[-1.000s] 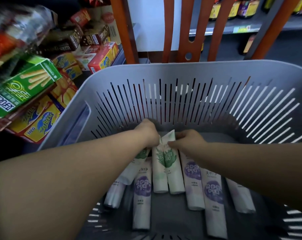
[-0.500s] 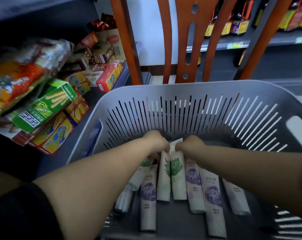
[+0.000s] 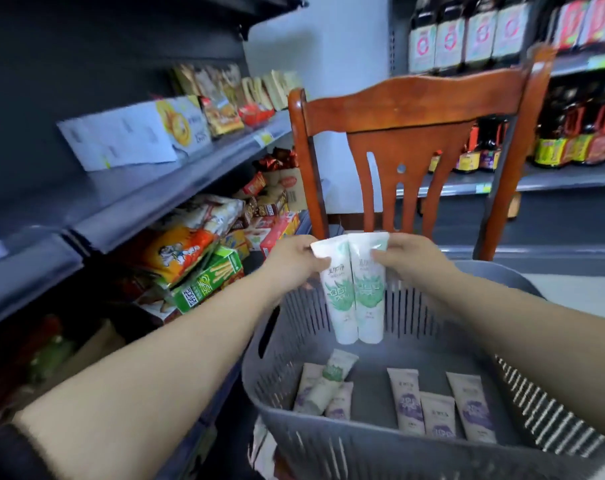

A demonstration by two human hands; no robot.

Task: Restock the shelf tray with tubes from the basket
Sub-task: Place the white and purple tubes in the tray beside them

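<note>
Two white tubes with green leaf prints hang side by side above the grey slatted basket [image 3: 328, 441]. My left hand [image 3: 290, 258] pinches the top of the left tube [image 3: 339, 299]. My right hand [image 3: 406, 254] pinches the top of the right tube [image 3: 370, 299]. Both tubes hang caps down, clear of the basket floor. Several more tubes lie in the basket: purple-print ones [image 3: 408, 403] on the right and a green-print one [image 3: 335, 368] among others on the left. A white shelf tray [image 3: 121, 140] stands on the upper left shelf.
The basket sits on a wooden chair [image 3: 415, 109] straight ahead. Dark shelves [image 3: 155, 195] on the left hold snack boxes and bags [image 3: 204, 275]. Bottles [image 3: 467, 36] line the shelves behind the chair on the right.
Both hands have lifted the two green-print tubes out of the basket and up to chair-back height. The view has tilted up to show the shelves.
</note>
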